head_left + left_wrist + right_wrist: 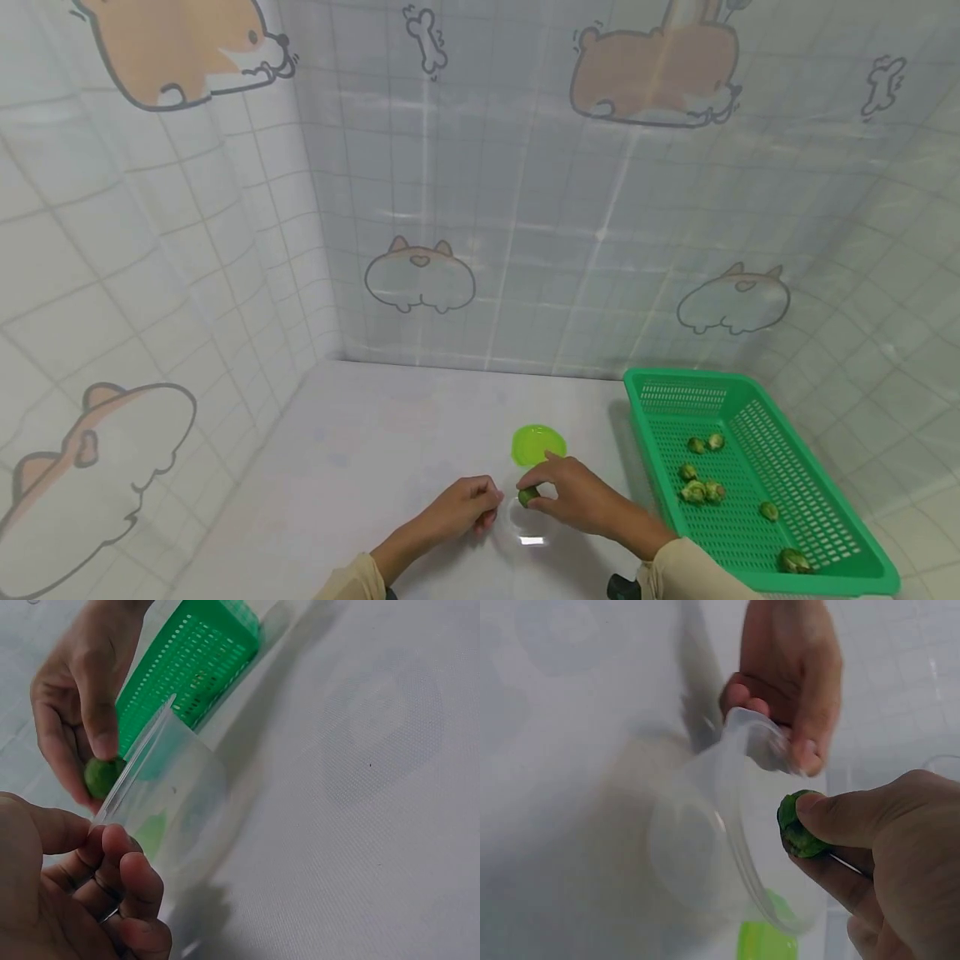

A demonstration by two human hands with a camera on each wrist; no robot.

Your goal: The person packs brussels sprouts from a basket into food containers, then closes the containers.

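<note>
My left hand [467, 507] pinches the rim of a clear plastic cup [694, 847] between thumb and fingertips. That cup [187, 787] is see-through, with a wide round mouth. In the right hand [583, 496], a small green Brussels sprout [798, 825] is pinched between thumb and fingers, right at the cup's mouth. Leaves wrap the sprout [103, 777] tightly, and part of it is hidden behind the fingers. Just beyond the hands lies a flat, round lime-green piece [534, 443], its near edge partly covered by the right hand.
A green perforated basket [813, 475] stands on the white table [390, 433] at the right, with several Brussels sprouts [693, 492] scattered on its floor. White tile-patterned sheets with cartoon dogs [420, 279] rise at the back and both sides.
</note>
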